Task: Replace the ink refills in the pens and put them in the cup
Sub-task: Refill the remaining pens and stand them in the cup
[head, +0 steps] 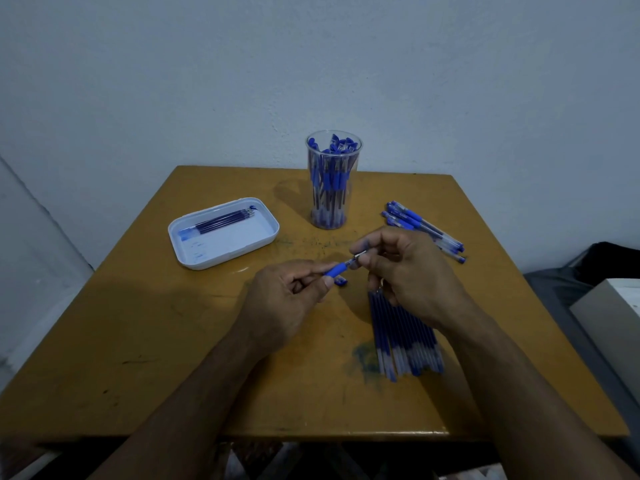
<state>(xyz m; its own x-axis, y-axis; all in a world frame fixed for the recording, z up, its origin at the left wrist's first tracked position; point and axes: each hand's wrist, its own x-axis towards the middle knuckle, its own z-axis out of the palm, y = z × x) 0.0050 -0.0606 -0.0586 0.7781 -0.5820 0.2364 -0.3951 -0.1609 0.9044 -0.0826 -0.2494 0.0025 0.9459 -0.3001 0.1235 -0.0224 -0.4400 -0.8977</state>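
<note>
Centrally, just below mid-frame, a blue pen (341, 268) is pinched at its grip by the left hand (287, 299), while the right hand (405, 271) pinches its metal tip. A pen cap (341, 281) lies just below. Refills (405, 337) lie lower right, the cup (331, 180) above, loose pens (424, 228) right, a white tray (263, 237) left on the table (173, 358).
</note>
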